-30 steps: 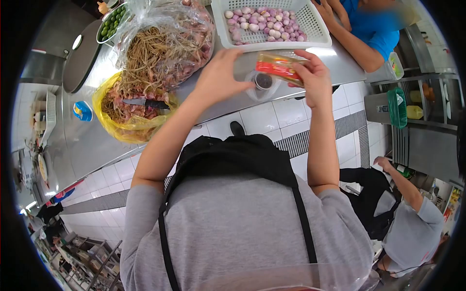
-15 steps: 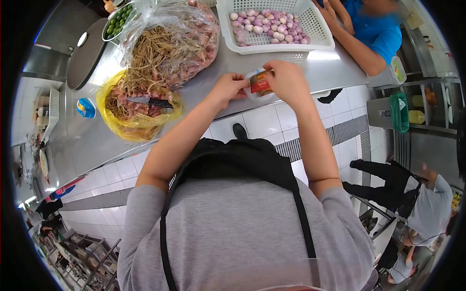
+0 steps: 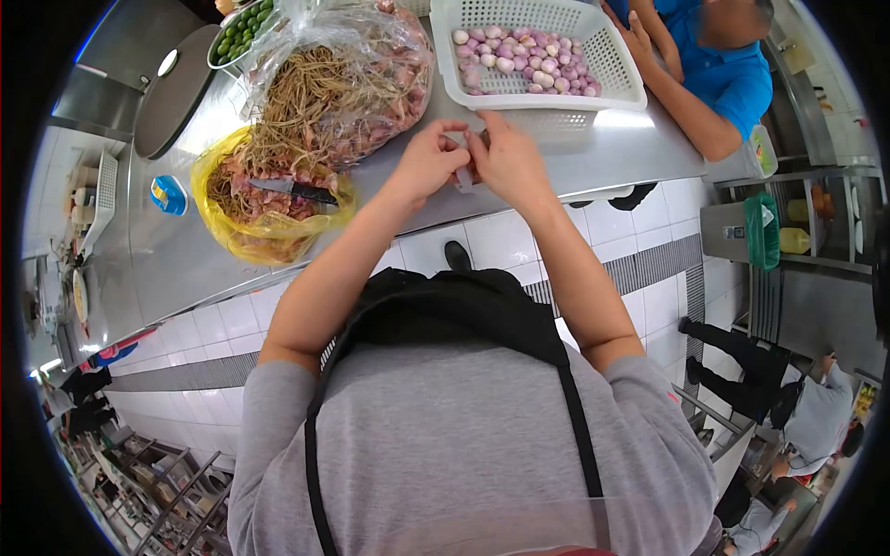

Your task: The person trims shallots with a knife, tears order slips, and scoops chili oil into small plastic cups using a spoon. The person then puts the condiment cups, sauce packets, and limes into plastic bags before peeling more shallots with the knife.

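Observation:
My left hand (image 3: 431,165) and my right hand (image 3: 505,162) meet above the steel table's front edge, fingers closed on a small clear plastic packet (image 3: 464,180). Its label and most of its surface are hidden behind my fingers. To the left, a yellow plastic bag (image 3: 215,227) lies open with shallots and dry stalks in it, and a knife (image 3: 301,192) with a black handle rests on them. Behind it stands a large clear bag of unpeeled shallots (image 3: 394,83). Peeled shallots (image 3: 533,65) fill part of a white plastic basket (image 3: 547,104) beyond my hands.
A bowl of green limes (image 3: 243,35), a round dark lid (image 3: 176,93) and a blue-and-white packet (image 3: 168,195) are on the left of the table (image 3: 148,278). Across from me, a person in a blue shirt (image 3: 737,88) leans by the basket. Other people stand at lower right.
Both hands have drawn closer together, the right one moving left. The red label that showed between them is now covered by my fingers. The view has shifted slightly.

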The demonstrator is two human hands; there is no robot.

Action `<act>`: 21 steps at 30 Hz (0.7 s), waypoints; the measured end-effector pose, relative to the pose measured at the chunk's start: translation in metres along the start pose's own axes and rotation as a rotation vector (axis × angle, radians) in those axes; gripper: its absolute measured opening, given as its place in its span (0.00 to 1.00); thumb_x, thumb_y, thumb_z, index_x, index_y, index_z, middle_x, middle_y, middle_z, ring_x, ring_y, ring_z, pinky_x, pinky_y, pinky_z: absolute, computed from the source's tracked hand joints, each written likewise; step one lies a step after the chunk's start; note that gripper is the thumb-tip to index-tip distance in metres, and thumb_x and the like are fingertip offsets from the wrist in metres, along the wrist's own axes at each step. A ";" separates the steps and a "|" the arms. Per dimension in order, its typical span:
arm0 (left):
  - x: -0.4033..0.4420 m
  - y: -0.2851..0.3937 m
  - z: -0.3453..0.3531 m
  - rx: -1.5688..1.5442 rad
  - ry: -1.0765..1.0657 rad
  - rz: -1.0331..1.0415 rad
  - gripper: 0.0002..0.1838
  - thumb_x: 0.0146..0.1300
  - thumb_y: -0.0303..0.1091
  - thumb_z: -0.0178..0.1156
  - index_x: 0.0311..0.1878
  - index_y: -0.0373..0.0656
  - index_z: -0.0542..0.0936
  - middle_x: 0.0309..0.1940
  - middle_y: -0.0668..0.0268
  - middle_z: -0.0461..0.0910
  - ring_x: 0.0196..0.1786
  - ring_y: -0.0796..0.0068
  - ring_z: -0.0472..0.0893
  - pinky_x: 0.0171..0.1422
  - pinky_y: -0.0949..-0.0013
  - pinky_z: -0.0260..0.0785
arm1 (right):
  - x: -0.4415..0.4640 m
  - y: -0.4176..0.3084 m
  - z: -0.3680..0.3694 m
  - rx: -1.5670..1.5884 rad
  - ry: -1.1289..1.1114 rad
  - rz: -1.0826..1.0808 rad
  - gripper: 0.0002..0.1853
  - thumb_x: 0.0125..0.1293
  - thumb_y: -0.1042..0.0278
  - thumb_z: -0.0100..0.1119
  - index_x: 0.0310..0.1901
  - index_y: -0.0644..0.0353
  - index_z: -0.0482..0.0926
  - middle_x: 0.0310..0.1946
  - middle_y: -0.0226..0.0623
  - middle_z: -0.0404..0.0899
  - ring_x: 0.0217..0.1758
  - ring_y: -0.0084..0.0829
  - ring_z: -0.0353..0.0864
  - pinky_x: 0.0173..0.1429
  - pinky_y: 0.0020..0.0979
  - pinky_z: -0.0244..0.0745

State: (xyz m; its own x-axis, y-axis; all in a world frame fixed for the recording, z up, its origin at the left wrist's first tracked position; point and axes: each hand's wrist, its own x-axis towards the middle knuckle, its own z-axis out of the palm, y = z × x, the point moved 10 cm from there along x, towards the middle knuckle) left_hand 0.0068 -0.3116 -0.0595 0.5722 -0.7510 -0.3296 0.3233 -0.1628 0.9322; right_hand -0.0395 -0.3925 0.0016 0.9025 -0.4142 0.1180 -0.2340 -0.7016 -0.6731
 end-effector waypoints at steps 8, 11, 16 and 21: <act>-0.017 0.015 0.003 0.318 -0.101 0.006 0.29 0.53 0.30 0.54 0.60 0.50 0.63 0.35 0.68 0.72 0.35 0.81 0.72 0.35 0.75 0.65 | -0.021 0.014 -0.019 0.495 -0.113 0.084 0.26 0.49 0.69 0.60 0.53 0.62 0.69 0.27 0.40 0.77 0.31 0.33 0.78 0.38 0.32 0.72; -0.012 0.013 0.011 0.468 -0.252 -0.009 0.29 0.49 0.30 0.54 0.59 0.48 0.63 0.38 0.67 0.71 0.36 0.81 0.71 0.35 0.76 0.66 | -0.017 0.010 -0.028 0.371 0.045 0.030 0.22 0.49 0.71 0.59 0.49 0.63 0.72 0.25 0.42 0.77 0.31 0.35 0.78 0.38 0.32 0.72; -0.017 0.012 -0.004 0.276 -0.139 -0.063 0.30 0.46 0.30 0.53 0.58 0.45 0.63 0.40 0.66 0.70 0.37 0.81 0.72 0.36 0.77 0.67 | -0.013 -0.022 -0.024 0.209 0.108 -0.061 0.19 0.51 0.71 0.59 0.46 0.65 0.74 0.32 0.41 0.78 0.33 0.29 0.78 0.38 0.27 0.72; -0.021 0.018 -0.014 0.300 -0.091 0.030 0.32 0.47 0.31 0.57 0.59 0.44 0.62 0.42 0.65 0.70 0.39 0.80 0.72 0.38 0.76 0.68 | -0.010 -0.021 0.025 0.041 0.070 -0.185 0.15 0.60 0.65 0.52 0.47 0.63 0.74 0.36 0.39 0.78 0.33 0.32 0.77 0.38 0.31 0.72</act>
State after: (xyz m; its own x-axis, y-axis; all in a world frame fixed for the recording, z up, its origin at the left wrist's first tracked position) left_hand 0.0108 -0.2897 -0.0373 0.5042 -0.8100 -0.2994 0.0633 -0.3111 0.9483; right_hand -0.0342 -0.3593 -0.0043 0.9011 -0.3206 0.2918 -0.0505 -0.7461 -0.6639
